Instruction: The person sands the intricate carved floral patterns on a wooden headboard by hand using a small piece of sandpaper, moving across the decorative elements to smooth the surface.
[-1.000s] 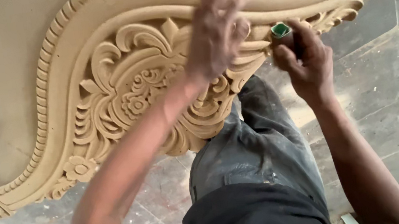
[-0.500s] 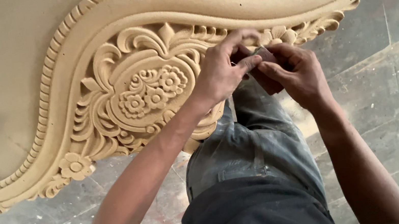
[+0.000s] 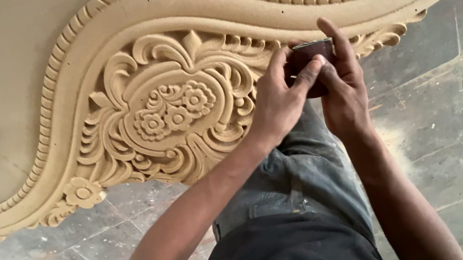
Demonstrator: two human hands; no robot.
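One carved panel [image 3: 120, 103], matte tan with a beaded rope border and raised scrolls around three small flowers, lies above a grey stone floor [image 3: 442, 102]. At the panel's lower edge, right of the flowers, one dark folded sandpaper piece [image 3: 312, 54] sits pinched between both hands: left hand [image 3: 278, 103] fingers closed on it, right hand [image 3: 342, 88] fingers wrapped behind it.

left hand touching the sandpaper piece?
Touching. Head view: left hand thumb and fingers pinch the dark sandpaper piece, with right hand behind it.
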